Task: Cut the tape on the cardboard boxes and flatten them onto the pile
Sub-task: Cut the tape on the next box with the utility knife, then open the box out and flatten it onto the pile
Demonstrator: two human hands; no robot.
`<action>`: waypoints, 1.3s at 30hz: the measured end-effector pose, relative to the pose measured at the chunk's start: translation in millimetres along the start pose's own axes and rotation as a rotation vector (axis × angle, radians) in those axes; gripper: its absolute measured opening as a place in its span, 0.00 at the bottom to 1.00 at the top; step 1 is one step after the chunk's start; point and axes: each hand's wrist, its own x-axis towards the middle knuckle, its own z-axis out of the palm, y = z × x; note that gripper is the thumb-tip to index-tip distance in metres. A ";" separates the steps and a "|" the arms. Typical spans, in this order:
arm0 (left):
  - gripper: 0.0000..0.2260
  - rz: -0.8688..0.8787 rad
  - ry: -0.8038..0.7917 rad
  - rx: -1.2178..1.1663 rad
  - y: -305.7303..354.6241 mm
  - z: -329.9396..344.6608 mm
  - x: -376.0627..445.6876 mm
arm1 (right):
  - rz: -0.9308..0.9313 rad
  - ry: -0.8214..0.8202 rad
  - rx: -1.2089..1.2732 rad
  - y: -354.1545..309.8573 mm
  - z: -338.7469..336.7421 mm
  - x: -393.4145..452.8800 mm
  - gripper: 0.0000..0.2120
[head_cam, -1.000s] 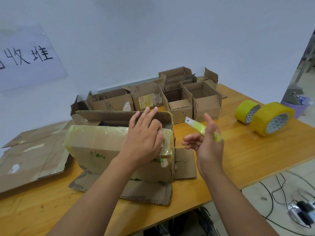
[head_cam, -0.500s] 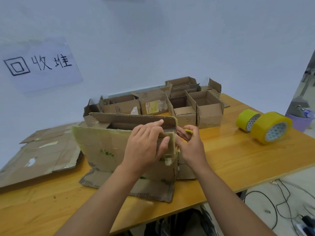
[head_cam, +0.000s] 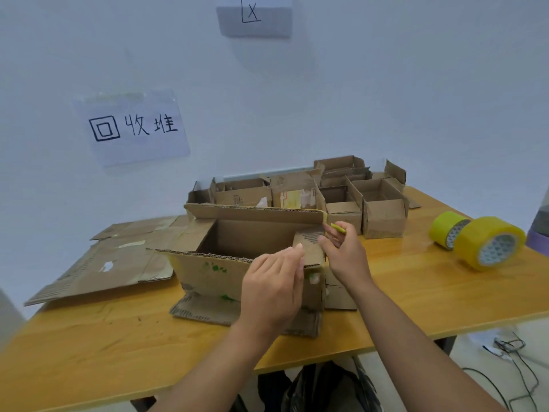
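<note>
The wooden table point(head_cam: 416, 292) is seen under both hands. The open cardboard box point(head_cam: 214, 272) is touched at its near rim by the left hand point(head_cam: 271, 288), fingers relaxed. Beside it, a yellow cutter point(head_cam: 338, 228) is gripped by the right hand point(head_cam: 344, 254).

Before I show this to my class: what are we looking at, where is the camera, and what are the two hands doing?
There is no machine here. A camera worn on a person's head looks down at their own arms. On the wooden table stands an open cardboard box. The left hand steadies its near wall; the right hand grips a small yellow-green cutter at the box's right corner. To the left lies a pile of flattened cardboard. Behind stand smaller open boxes, and on the right two rolls of yellow tape.
</note>
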 end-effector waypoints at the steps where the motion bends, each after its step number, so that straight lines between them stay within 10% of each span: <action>1: 0.12 0.002 -0.001 0.010 1.0 -0.8 -2.7 | 0.003 -0.011 -0.010 -3.1 0.2 -1.1 0.24; 20: 0.11 -0.061 -0.149 -0.101 -4.9 18.2 -49.9 | 0.148 -0.202 -0.134 -11.6 12.6 -1.7 0.32; 28: 0.11 -0.616 -0.375 -0.291 -45.5 -27.9 26.4 | 0.082 -0.166 -0.193 -10.4 15.6 -13.2 0.35; 33: 0.34 -0.964 -0.631 0.202 -147.0 -67.5 49.8 | -0.053 -0.177 -0.202 -7.1 11.7 -26.8 0.35; 39: 0.43 -1.286 -0.657 0.063 -185.5 -78.4 16.4 | -0.128 -0.250 -0.120 -7.6 10.3 -33.9 0.37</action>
